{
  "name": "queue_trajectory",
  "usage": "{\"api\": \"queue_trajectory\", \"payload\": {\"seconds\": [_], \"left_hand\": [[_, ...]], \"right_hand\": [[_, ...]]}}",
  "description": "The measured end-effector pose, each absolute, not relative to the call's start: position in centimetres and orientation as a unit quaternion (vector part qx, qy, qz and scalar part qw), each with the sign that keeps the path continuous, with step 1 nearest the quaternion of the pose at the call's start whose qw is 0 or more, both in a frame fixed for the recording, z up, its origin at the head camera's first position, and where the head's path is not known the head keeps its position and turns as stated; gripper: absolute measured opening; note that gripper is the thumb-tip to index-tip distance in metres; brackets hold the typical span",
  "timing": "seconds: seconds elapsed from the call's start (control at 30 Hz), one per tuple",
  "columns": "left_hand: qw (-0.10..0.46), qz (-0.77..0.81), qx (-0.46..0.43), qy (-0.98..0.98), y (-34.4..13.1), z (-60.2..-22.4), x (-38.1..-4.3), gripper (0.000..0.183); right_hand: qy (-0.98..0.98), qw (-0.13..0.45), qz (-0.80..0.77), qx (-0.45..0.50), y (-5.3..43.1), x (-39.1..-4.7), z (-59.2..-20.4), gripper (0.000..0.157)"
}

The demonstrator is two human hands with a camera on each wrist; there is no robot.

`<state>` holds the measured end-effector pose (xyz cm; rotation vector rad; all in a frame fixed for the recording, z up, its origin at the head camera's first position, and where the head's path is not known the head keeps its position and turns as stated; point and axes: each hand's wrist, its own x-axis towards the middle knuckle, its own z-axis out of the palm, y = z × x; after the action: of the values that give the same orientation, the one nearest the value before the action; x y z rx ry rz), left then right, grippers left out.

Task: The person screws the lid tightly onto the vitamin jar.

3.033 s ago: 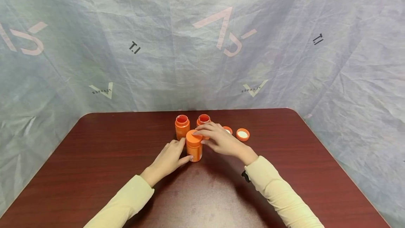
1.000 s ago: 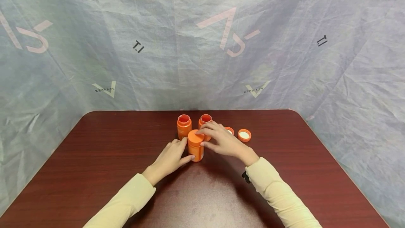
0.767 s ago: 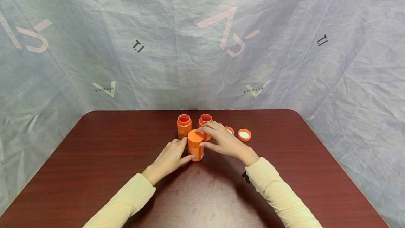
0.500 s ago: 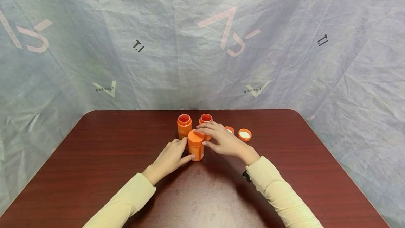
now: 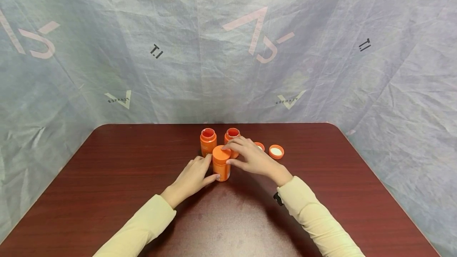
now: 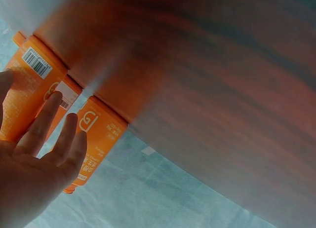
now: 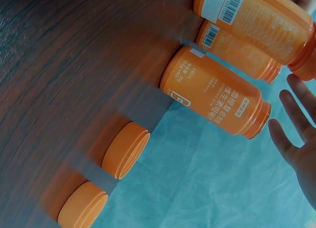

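An orange pill bottle [image 5: 221,171] stands upright in the head view with its orange cap [image 5: 220,154] on top. My left hand [image 5: 190,178] holds the body from the left, thumb on the near side and fingers partly hidden behind it. From the right, my right hand [image 5: 251,157] pinches the cap between thumb and fingertips. In the right wrist view, the other fingers of that hand [image 7: 302,139] are spread near the bottle necks. The left wrist view shows my left hand [image 6: 37,173] with the barcoded bottle [image 6: 29,85] beside its fingers.
Behind the held bottle stand two uncapped orange bottles, the left one [image 5: 208,146] and the right one [image 5: 233,133], the latter partly covered by my hand. Two caps, one [image 5: 276,152] in full view and one [image 5: 260,146] half hidden, lie white-side up on the brown table [image 5: 125,169].
The right thumb and fingertips have shifted back and forth slightly on the cap. My left hand and the bottle stay in place; the head view has drifted a little.
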<state>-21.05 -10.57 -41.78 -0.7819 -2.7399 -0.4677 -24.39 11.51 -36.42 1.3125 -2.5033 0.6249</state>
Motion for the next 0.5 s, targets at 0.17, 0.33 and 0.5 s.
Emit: {"api": "queue_trajectory", "payload": {"seconds": [0.17, 0.33, 0.5], "left_hand": [[0.125, -0.164, -0.268, -0.941, -10.59, -41.76, -21.06, 0.054], [0.126, -0.165, -0.267, -0.941, -10.60, -41.74, -21.00, 0.054], [0.126, -0.163, -0.267, -0.941, -10.60, -41.74, -21.03, 0.054]], "right_hand": [[-0.862, 0.125, 0.204, 0.446, 11.48, -24.39, -36.32, 0.040], [-0.859, 0.112, 0.208, 0.453, 11.68, -24.34, -36.11, 0.045], [-0.851, 0.095, 0.220, 0.466, 11.69, -24.41, -36.06, 0.047]]}}
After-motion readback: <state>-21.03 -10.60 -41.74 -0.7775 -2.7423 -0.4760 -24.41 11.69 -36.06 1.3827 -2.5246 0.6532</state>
